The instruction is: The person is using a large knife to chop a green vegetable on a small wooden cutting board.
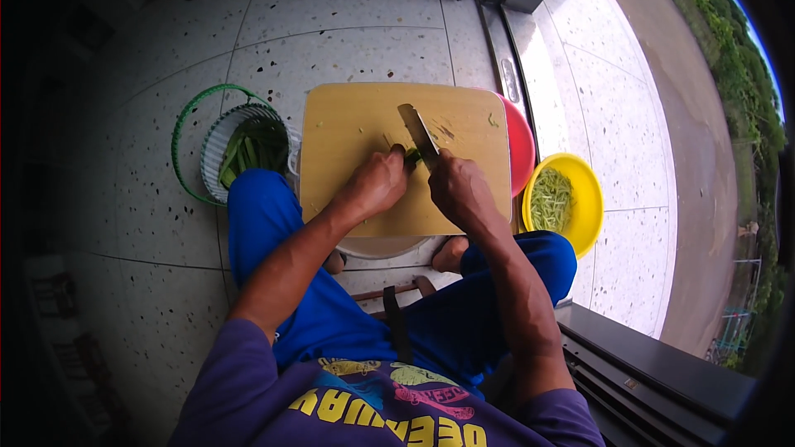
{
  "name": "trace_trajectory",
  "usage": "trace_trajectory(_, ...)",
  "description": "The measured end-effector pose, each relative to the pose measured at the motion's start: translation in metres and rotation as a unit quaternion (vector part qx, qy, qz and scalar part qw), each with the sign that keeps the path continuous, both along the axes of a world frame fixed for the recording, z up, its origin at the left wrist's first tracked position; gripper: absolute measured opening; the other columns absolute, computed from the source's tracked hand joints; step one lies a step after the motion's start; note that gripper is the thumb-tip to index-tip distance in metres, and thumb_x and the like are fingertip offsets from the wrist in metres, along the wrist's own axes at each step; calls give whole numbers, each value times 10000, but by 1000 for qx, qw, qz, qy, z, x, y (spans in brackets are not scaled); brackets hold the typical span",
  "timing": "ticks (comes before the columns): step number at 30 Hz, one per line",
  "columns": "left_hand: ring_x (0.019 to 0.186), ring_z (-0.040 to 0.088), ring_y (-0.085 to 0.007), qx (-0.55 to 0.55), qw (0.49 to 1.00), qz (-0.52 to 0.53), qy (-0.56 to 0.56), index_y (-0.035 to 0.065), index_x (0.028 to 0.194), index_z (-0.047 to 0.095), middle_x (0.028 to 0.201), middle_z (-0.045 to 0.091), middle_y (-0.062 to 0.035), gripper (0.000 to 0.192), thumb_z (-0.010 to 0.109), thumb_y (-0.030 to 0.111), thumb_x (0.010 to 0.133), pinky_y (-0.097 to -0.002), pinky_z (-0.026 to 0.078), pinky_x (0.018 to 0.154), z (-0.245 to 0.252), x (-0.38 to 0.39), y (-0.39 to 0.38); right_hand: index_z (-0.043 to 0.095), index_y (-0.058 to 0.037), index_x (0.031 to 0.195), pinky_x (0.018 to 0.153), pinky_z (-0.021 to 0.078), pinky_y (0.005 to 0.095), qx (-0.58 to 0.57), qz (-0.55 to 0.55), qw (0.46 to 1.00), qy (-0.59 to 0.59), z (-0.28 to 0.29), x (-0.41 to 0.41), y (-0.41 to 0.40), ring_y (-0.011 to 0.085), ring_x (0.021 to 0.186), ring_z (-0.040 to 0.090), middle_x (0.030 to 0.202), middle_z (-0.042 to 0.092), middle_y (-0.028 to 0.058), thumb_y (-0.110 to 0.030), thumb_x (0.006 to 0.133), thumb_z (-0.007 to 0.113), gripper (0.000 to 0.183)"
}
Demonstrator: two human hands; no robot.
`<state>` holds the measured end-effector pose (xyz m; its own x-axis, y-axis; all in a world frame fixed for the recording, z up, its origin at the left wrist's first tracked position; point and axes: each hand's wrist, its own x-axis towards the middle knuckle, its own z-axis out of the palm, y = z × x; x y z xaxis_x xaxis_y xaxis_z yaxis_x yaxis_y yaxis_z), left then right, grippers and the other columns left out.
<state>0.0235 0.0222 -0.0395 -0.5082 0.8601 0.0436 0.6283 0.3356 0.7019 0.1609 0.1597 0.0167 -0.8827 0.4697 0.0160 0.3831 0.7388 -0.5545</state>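
Note:
A wooden board (348, 118) lies before me, raised above the floor. On it my left hand (380, 181) holds a short green vegetable piece (412, 155), mostly hidden by the fingers. My right hand (461, 186) grips the handle of a kitchen knife (419, 130). Its broad blade points away from me and lies right beside the green piece; whether it touches cannot be made out. Small green scraps (492, 119) and dark marks dot the board.
At left stands a striped basket (214, 136) with a green handle, holding long green vegetables (248, 152). A yellow bowl (587, 205) of thin green strips (550, 198) is at right, near a red basin (520, 143) partly under the board. A door track (506, 62) crosses the terrazzo floor (348, 0).

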Motion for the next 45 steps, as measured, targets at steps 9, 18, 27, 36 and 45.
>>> trace_trajectory(9,794,690,-569,1,1000,-8,-24,-71,920,605,807,678,-365,178,533,81,980,-621,568,722,11,9,2,632,45,869,738,569,584,-21,2,999,-38,5,-13,-1,506,776,713,786,689,330,-94,902,608,145)
trace_trajectory(18,801,720,-542,-74,997,1,6,-59,998,602,812,704,-349,177,581,117,983,-605,594,743,5,11,5,657,76,862,712,574,567,-22,-5,998,-50,-19,-19,6,495,781,730,782,693,339,-99,889,628,180)
trace_trajectory(27,903,697,-526,-68,996,34,-51,-39,1041,582,918,700,-336,371,692,313,1000,-579,551,805,16,4,5,694,56,916,524,537,454,-103,-63,992,-36,-10,0,36,326,504,669,596,616,203,-193,986,582,282)
trace_trajectory(36,882,706,-528,12,998,6,54,-15,1079,636,896,708,-322,275,668,247,1003,-589,566,816,24,8,-1,663,56,919,700,532,596,-85,-51,995,-10,8,1,33,544,785,668,840,666,358,-166,952,641,225)
trace_trajectory(45,810,732,-506,-79,997,-2,11,33,911,712,848,732,-293,290,630,298,996,-571,598,777,27,0,1,659,18,881,691,548,595,-26,-6,999,19,-4,5,19,522,747,689,770,669,332,-119,927,635,146)
